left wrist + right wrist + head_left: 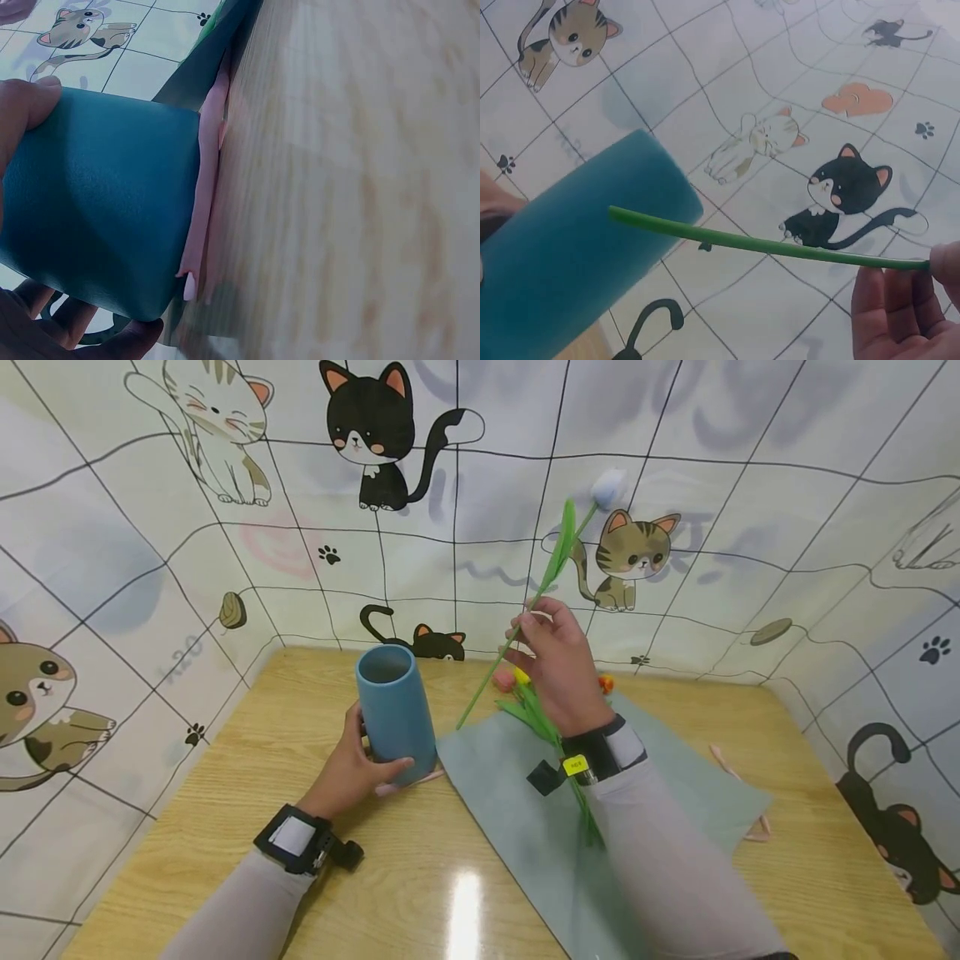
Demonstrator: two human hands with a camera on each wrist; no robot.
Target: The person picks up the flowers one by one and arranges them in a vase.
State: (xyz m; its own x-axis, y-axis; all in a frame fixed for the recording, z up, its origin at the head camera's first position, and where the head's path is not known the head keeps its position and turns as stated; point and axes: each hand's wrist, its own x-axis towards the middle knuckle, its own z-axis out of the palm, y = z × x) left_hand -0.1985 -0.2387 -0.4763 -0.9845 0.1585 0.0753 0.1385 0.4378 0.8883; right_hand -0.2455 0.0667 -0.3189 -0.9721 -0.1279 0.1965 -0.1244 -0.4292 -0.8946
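Observation:
My left hand [358,768] grips a blue vase [397,718] low on its side, thumb across the front and fingers behind. The left wrist view shows the vase's base [112,202] beside a pink ribbon [206,180]. My right hand [557,664] pinches the green stem of a pale blue artificial tulip [609,489], its bloom up and to the right. In the right wrist view the bare end of the stem [727,240] overlaps the vase [600,247] near its rim. The vase's dark mouth faces up in the head view.
A grey-green wrapping sheet [510,802] lies on the wooden table [405,893]. More tulips, including a pink one [504,680] and an orange one [606,683], lie on it, partly behind my right arm. A cat-printed cloth [495,485] hangs behind and at the sides.

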